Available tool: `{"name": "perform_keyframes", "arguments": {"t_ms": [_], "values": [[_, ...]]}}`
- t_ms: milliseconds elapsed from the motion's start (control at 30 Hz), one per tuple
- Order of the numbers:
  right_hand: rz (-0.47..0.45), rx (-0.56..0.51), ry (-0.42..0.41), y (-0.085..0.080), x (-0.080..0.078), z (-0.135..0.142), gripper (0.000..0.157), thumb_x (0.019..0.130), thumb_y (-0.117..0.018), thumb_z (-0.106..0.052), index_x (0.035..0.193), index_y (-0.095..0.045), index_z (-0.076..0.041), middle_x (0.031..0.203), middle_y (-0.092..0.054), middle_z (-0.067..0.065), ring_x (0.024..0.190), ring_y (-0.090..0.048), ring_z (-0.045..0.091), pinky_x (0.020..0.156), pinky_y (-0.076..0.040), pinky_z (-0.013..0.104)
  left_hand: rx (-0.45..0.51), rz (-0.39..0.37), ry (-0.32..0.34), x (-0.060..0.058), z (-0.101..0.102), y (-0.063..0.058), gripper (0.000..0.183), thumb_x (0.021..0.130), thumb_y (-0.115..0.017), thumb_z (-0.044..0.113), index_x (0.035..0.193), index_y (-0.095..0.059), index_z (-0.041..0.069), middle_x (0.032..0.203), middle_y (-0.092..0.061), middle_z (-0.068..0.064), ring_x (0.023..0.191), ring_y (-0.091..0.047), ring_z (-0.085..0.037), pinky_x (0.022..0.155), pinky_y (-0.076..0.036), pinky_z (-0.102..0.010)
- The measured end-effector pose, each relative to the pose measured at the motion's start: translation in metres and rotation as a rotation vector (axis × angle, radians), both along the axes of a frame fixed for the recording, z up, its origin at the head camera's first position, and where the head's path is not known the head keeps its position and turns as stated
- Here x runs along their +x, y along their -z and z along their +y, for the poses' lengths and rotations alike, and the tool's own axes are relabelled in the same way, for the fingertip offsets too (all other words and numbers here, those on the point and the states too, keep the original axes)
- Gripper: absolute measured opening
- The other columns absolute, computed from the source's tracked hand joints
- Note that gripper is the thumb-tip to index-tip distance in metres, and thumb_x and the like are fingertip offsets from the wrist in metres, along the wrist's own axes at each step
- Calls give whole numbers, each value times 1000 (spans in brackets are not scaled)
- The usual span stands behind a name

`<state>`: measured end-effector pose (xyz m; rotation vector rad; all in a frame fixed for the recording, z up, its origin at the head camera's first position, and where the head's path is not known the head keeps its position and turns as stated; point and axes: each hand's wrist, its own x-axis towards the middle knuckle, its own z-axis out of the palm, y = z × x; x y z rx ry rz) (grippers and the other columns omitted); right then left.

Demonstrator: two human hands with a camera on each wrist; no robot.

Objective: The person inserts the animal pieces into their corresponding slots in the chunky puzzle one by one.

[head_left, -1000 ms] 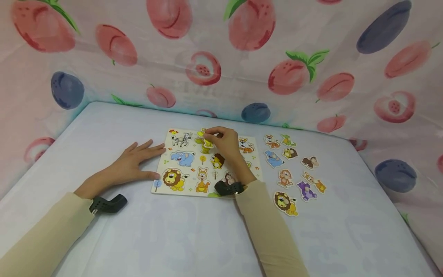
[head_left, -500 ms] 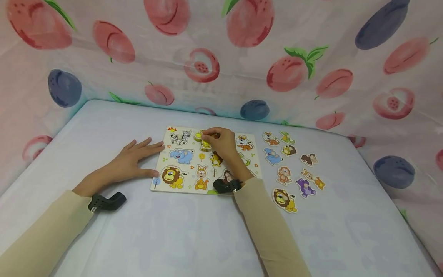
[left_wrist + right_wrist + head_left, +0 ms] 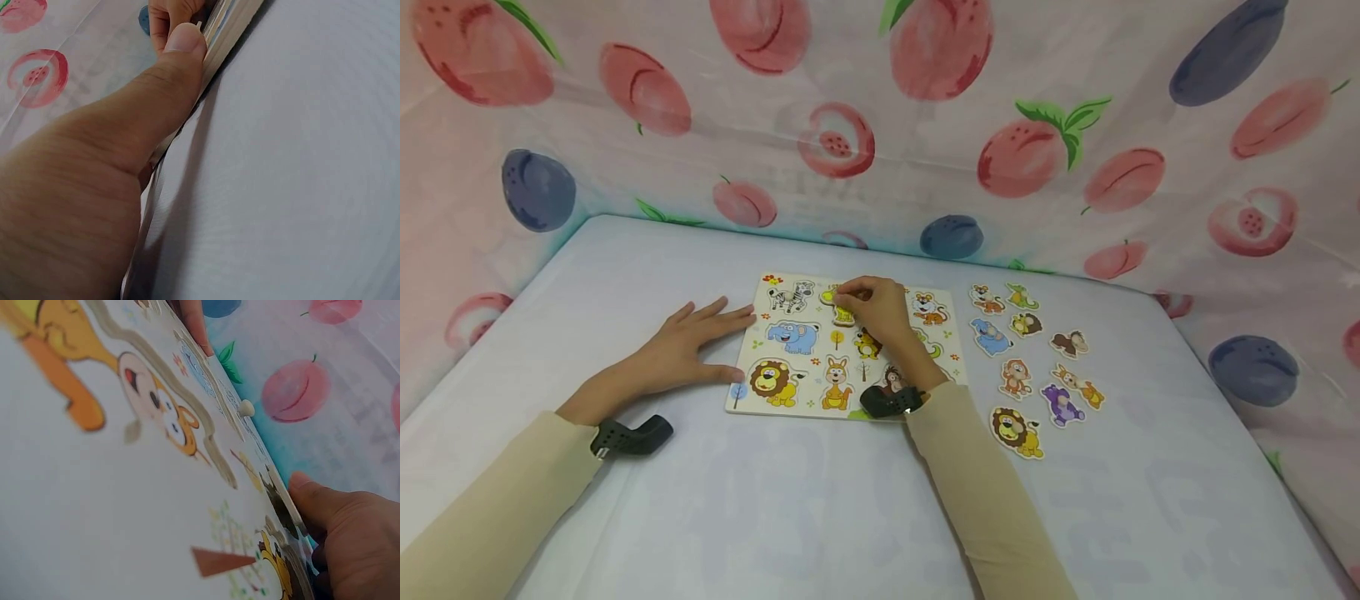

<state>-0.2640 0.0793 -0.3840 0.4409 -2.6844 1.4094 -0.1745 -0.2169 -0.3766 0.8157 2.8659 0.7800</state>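
While the left hand point(image 3: 679, 357) lies spread at the board's point(image 3: 812, 387) edge — tabletop point(image 3: 790, 500) roomy nearward — the right hand point(image 3: 882, 312) pinches the giraffe point(image 3: 844, 317), long axis near-to-far, head farthest.

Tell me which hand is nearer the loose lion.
Right. The right hand, over the board, is left of and beyond the loose lion; the left hand is farther left, at the board's edge.
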Motion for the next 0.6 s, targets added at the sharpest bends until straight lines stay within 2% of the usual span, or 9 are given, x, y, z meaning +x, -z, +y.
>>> {"name": "perform_keyframes", "arguments": {"t_ms": [200,600], "values": [[17,20,-13,2,-2,0,15,85,-75,-26,94,-75,-15,79,-67,-4,64,-55,16,54,-44,28,2,-12,-7,0,1,-1,86,78,-72,55,147,-40,15,153,-33,-3,144,-12,-34,112,0,-55],[-17,40,-12,2,-1,-1,14,84,-75,-26,93,-75,-16,79,-66,-3,66,-57,16,57,-46,29,-6,-12,-14,0,0,1,87,78,-71,56,147,-39,15,153,-33,-3,144,-11,-34,113,1,-55]]}}
